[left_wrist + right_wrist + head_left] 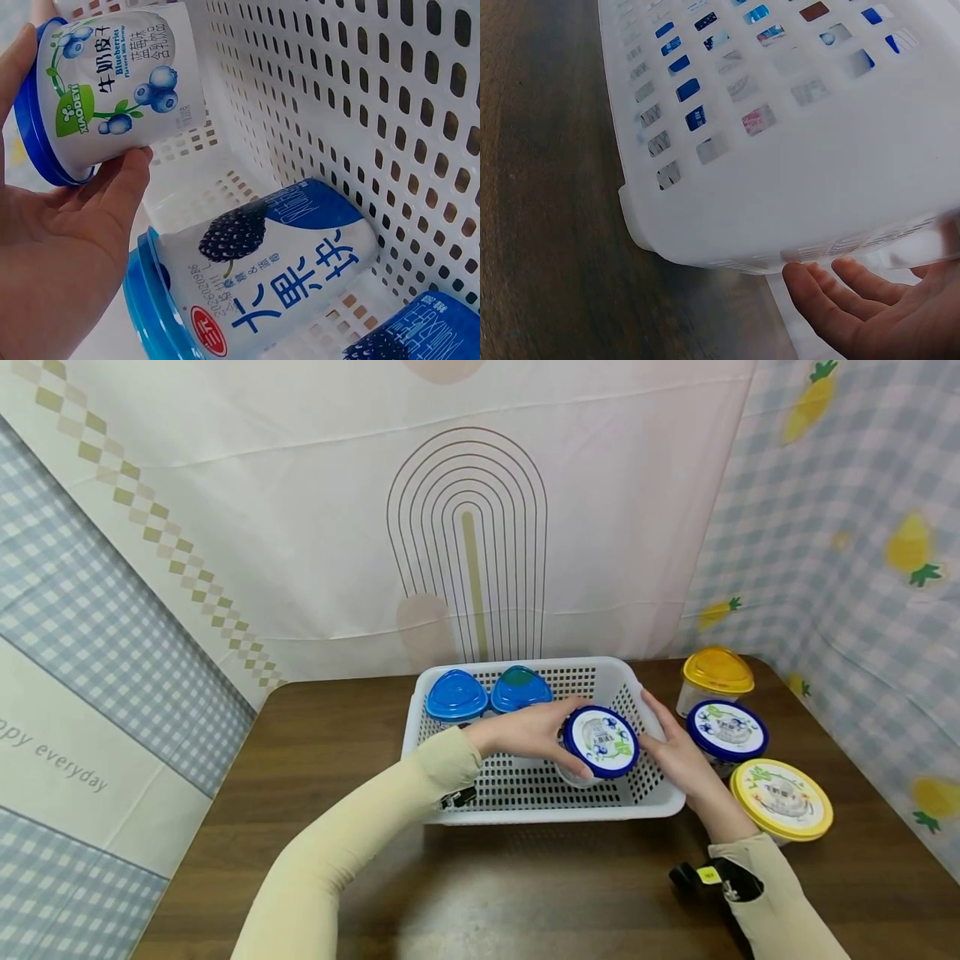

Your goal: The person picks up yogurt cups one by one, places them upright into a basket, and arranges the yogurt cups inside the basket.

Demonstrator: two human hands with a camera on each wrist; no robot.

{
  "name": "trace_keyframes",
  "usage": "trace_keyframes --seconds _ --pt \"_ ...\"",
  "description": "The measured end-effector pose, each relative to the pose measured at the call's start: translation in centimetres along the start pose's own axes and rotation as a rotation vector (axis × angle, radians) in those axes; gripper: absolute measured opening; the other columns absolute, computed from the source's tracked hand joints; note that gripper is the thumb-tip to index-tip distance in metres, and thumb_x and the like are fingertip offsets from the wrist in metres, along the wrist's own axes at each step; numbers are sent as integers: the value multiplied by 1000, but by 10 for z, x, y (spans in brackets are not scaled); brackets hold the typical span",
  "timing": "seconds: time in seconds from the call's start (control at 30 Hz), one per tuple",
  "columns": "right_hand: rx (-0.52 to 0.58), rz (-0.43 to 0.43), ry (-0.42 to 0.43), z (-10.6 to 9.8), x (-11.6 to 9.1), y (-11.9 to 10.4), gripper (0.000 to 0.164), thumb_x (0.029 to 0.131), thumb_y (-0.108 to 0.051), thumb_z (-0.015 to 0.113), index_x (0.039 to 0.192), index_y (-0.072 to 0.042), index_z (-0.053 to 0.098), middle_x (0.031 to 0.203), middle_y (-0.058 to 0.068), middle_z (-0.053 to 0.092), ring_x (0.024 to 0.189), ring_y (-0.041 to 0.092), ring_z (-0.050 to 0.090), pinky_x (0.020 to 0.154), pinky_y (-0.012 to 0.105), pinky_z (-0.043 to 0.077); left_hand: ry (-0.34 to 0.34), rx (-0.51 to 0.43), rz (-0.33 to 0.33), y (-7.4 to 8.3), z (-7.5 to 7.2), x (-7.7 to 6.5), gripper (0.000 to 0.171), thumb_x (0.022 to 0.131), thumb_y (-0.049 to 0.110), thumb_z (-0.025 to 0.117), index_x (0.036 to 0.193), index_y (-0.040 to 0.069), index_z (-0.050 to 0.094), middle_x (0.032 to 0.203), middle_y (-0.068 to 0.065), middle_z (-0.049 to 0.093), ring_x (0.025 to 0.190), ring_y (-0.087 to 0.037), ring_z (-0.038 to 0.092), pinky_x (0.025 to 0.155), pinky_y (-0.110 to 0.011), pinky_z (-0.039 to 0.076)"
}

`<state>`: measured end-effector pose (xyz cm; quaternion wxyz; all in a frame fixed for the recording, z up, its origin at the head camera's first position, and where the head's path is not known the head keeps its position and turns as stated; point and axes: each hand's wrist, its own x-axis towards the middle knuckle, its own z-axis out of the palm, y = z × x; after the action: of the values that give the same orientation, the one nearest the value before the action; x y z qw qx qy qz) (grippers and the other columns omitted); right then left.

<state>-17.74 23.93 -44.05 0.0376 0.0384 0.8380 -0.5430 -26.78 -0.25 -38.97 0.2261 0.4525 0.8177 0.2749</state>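
My left hand (532, 731) grips a blueberry milk tub (124, 82) with a dark blue lid, thumb and fingers around its sides. This tub is tilted inside the right half of a white perforated basket (525, 816). At the basket's right end, my right hand (678, 760) has its fingers loosely extended beside the rim, with the fingertips (799, 277) at or very near it. Two tubs with bright blue lids, a left one (456, 695) and a right one (519, 687), stand in the basket's back left. Blackberry pictures show on their labels in the left wrist view.
Right of the basket stand a yellow-lidded cup (717, 672), a dark-blue-lidded tub (727, 729) and a wide yellow-lidded tub (782, 800), close to my right forearm. The brown wooden table (480, 893) ends at a curtained wall behind the basket.
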Motion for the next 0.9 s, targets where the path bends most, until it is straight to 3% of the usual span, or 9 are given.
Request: trace_keyframes --seconds 0.43,0.9 --pt "40 6 -3 2 1 1 80 103 -17 48 161 -37 -4 166 23 7 139 55 31 97 72 40 -9 -13 -24 -5 6 4 110 76 46 88 159 15 23 153 -2 43 135 -15 45 113 -35 36" --pt "72 -1 -11 2 1 2 79 104 -18 47 161 -38 -4 166 24 8 137 56 35 93 69 46 0 -19 -39 -11 9 7 112 77 47 86 160 13 20 154 -3 41 137 -16 43 114 -38 35"
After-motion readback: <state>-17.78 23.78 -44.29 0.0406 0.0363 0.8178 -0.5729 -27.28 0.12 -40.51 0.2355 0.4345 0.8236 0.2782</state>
